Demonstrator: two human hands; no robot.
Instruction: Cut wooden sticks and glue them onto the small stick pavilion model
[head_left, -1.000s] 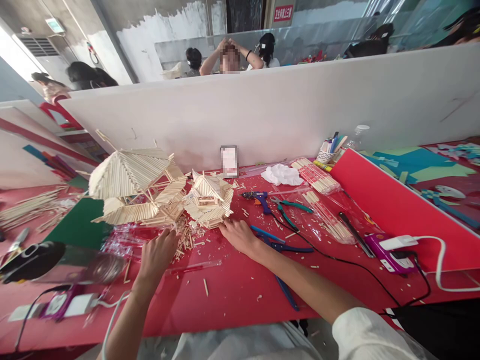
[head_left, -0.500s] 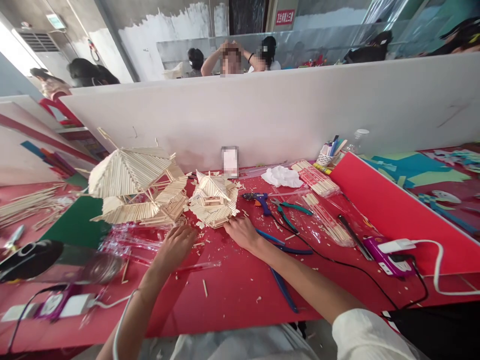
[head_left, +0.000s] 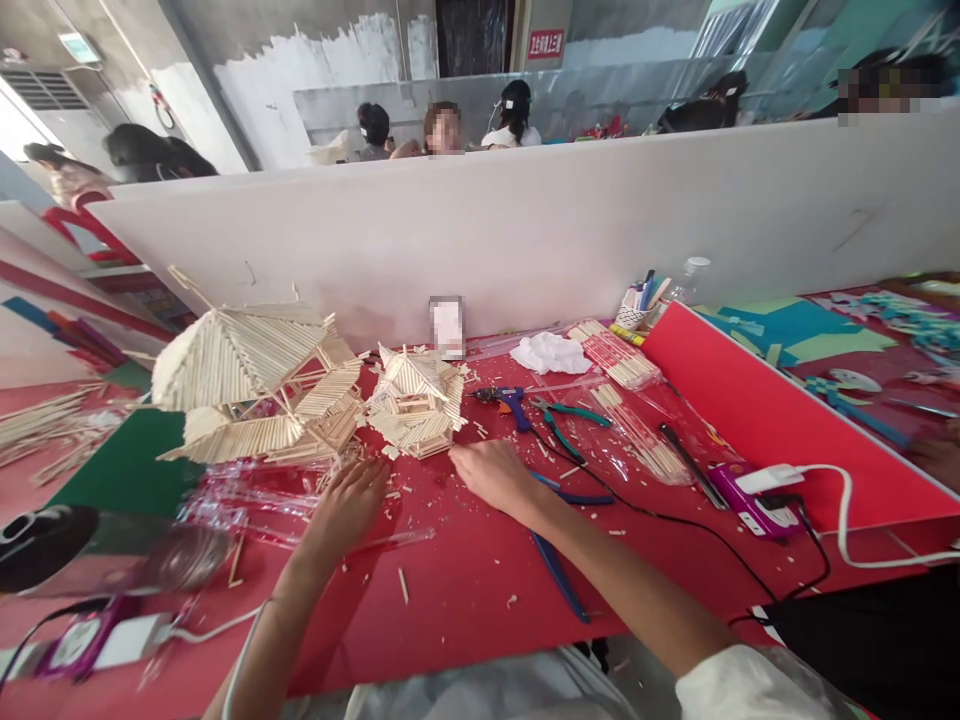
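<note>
My left hand [head_left: 354, 492] rests palm down on the table, fingers stretched toward a heap of stick scraps [head_left: 341, 468] in front of the large stick-built pavilion model [head_left: 244, 360]. My right hand [head_left: 491, 475] is closed, with its fingers curled just right of the front edge of a smaller stick-built model [head_left: 416, 405]. Whatever its fingertips may hold is hidden or too small to make out. Both models stand upright side by side, their layered roofs made of thin wooden sticks.
A glue gun [head_left: 506, 400], green-handled pliers [head_left: 570, 425] and blue-handled pliers [head_left: 559, 575] lie around my right arm. Bagged sticks [head_left: 645, 440] and a red board [head_left: 787, 420] are to the right. A bottle [head_left: 112, 545] lies at left. A white partition [head_left: 525, 230] stands behind.
My right hand has drawn slightly away from the small model's front edge, its fingers now more curled. The left hand stays by the scraps. The whole view has shifted a little.
</note>
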